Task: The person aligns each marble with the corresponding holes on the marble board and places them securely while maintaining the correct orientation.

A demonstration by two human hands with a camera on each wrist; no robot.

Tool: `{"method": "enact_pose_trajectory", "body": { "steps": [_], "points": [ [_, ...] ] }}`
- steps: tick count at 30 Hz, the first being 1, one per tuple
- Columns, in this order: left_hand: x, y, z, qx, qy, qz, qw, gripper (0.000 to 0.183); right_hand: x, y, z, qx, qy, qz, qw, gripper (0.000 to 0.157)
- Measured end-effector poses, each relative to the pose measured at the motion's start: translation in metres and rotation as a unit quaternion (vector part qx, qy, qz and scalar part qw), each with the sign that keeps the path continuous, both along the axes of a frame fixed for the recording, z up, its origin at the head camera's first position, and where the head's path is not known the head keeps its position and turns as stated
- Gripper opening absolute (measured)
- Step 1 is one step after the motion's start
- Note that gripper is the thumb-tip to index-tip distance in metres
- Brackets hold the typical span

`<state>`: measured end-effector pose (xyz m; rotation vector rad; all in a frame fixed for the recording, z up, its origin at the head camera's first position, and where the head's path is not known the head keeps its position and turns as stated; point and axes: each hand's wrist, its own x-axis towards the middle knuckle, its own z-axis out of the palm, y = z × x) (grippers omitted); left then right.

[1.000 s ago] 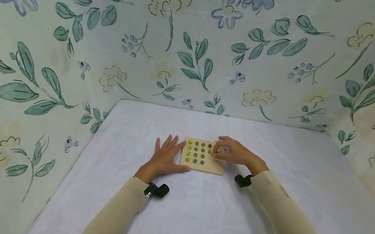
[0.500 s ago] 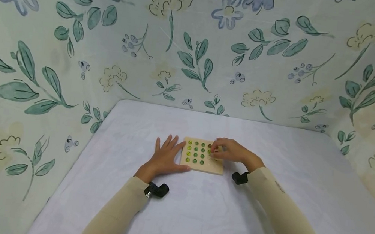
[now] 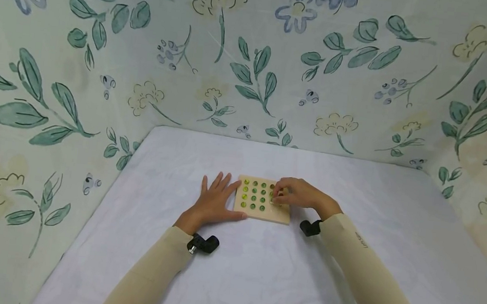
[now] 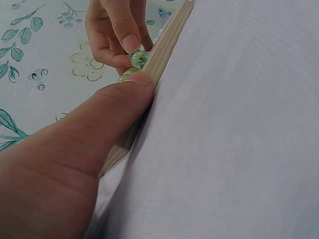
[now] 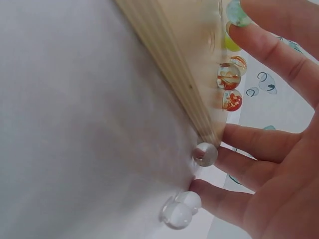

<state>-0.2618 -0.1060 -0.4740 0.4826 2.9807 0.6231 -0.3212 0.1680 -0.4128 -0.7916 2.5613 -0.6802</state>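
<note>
The board [image 3: 269, 215] lies long axis left-to-right between the hands, the left hand [image 3: 211, 204] spread against its left edge, the right hand [image 3: 304, 195] pinching a marble [image 5: 237, 13] over its right half.

Two hands [image 3: 212, 205] [image 3: 304, 194], one board [image 3: 273, 214], three clear marbles [image 5: 205, 155]

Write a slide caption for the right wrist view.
Right hand pinches a pale green marble over a wooden board, with clear marbles beside it.
</note>
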Motion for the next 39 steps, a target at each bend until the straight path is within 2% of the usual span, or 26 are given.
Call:
{"method": "enact_pose_trajectory", "body": {
  "steps": [12, 23, 32, 39],
  "points": [
    [-0.0025, 0.0004, -0.0001, -0.008, -0.004, 0.003, 1.0000, 0.105, 0.0024, -0.0021, 0.0028, 0.007, -0.005, -0.016, 1.000, 0.008],
    [-0.0023, 0.0004, 0.0003, -0.006, -0.003, 0.003, 1.0000, 0.105, 0.0010, -0.0012, 0.0018, 0.016, -0.001, -0.009, 1.000, 0.009],
    [0.0002, 0.0009, 0.0004, -0.002, 0.004, 0.002, 1.0000, 0.103, -0.0003, -0.0021, 0.0043, 0.027, -0.015, -0.013, 0.999, 0.009],
    [0.0005, 0.0009, -0.0002, 0.002, 0.008, -0.001, 1.0000, 0.103, -0.0056, 0.0039, 0.0081, 0.017, -0.026, -0.021, 0.999, 0.011]
  ]
}}
